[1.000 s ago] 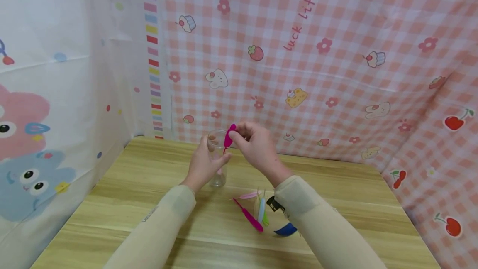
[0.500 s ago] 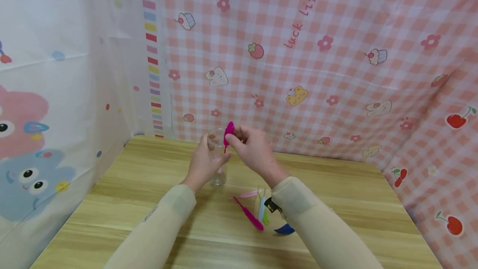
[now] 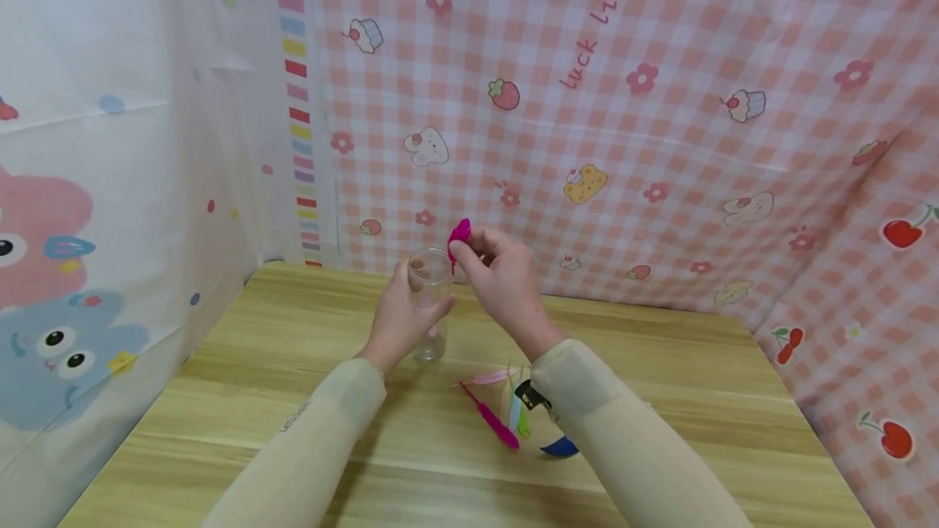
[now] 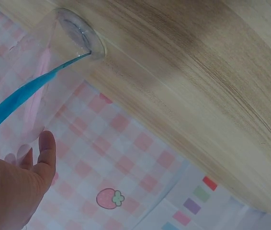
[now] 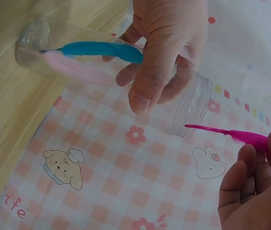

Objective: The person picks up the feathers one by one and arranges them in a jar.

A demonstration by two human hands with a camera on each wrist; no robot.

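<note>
Blue feather point(image 5: 97, 50), wrist views only; left hand point(image 3: 399, 320) around jar point(image 3: 431, 285), magenta feather point(image 5: 245, 137) in right point(image 3: 506, 283).

In the head view your left hand point(image 3: 402, 316) covers part of the clear jar point(image 3: 432, 290) and hides the teal feather point(image 5: 97, 49) inside it, your right sleeve point(image 3: 638, 430) hides one end of the dark blue feather point(image 3: 559, 448), and the lettering point(image 3: 295, 416) on your left sleeve point(image 3: 293, 463) is too small to read. In your left wrist view the left edge crops the teal feather's upper end, and you cannot make out the jar's rim. In your right wrist view the edge cuts off your right hand point(image 5: 260, 187), whose fingers cover the magenta feather's point(image 5: 248, 137) far end.
</note>
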